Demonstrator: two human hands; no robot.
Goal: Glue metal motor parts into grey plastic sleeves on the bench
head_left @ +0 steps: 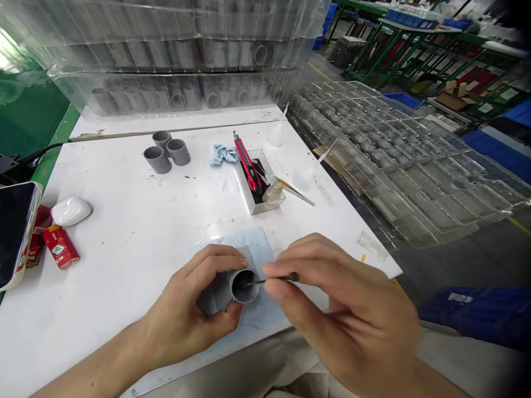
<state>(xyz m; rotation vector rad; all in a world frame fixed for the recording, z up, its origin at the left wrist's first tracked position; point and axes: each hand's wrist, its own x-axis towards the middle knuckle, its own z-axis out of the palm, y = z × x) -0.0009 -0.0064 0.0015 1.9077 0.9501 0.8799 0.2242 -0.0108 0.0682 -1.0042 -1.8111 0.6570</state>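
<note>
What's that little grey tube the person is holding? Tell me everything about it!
The grey tube is short, round and hollow, matte like plastic pipe. It lies sideways, its open end turned toward the camera, showing a paler inner wall. The left hand wraps it, fingers on top, thumb underneath, over a light blue mat on the white table. A thin tool pinched in the right hand pokes its tip into the opening.
</note>
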